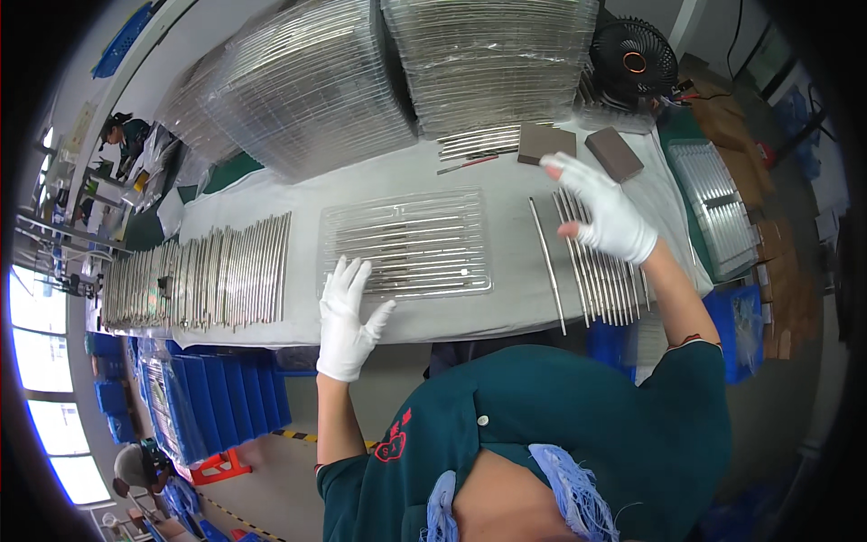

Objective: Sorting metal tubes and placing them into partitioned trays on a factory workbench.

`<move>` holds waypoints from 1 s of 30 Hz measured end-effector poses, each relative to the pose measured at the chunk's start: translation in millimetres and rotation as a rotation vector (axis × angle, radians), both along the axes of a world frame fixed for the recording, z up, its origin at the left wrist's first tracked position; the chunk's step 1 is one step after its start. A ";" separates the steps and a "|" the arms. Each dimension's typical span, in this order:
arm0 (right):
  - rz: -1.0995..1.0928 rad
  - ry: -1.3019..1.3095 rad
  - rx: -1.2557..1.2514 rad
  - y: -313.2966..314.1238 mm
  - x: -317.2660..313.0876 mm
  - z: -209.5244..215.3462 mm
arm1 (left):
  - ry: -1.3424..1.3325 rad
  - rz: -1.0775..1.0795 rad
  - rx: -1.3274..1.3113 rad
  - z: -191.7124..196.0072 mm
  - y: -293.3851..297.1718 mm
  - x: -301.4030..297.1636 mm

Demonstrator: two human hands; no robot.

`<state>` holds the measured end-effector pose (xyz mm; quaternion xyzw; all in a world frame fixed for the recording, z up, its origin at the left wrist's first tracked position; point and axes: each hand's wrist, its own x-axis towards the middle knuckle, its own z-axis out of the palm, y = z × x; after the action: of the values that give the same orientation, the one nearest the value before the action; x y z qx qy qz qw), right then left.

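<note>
My left hand (348,318) wears a white glove. Its fingers are spread, with the tips at the front left corner of a clear plastic tray (406,200). Several thin metal rods (411,256) lie side by side in that tray. My right hand (607,215), gloved with bare thumb and forefinger tips, is held over the far end of a row of metal rods (607,291). Thumb and fingers are apart, and nothing shows between them. One rod (547,266) lies separately, left of that row.
A long row of rods (199,278) covers the table's left. Tall stacks of clear trays (492,63) stand at the back, beside a black fan (634,61). Two brown blocks (614,154) and a thin red-handled tool (468,164) lie before them. Blue bins (217,397) stand below left.
</note>
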<state>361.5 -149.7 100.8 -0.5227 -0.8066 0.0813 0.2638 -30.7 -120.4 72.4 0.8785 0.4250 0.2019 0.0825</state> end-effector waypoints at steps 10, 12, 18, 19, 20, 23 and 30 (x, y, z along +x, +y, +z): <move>0.230 -0.193 -0.125 33.0 -80.6 -45.2 | 0.210 -0.102 0.100 -17.2 28.3 35.0; 0.221 -0.237 -0.106 50.6 -86.1 -47.8 | 0.249 0.023 0.103 -18.1 50.3 23.7; 0.057 -0.222 -0.068 45.0 -62.7 -27.7 | 0.272 0.177 0.077 -46.7 73.3 -2.4; -0.007 -0.152 -0.106 37.3 -49.9 -25.1 | 0.287 0.187 0.088 -47.0 72.4 -1.5; -0.066 -0.122 -0.118 27.8 -34.4 -25.7 | 0.278 0.169 0.084 -46.5 72.1 -0.6; -0.151 -0.043 -0.159 -4.7 15.9 -32.9 | 0.307 0.182 0.076 -45.7 74.0 -0.3; -0.169 -0.558 -0.131 -66.2 37.2 -53.7 | 0.280 -0.074 0.097 -14.7 46.7 63.9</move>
<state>398.7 -215.9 47.2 -0.6061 -0.7945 -0.0361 0.0033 33.3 -73.7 57.7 0.9161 0.3896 0.0945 -0.0129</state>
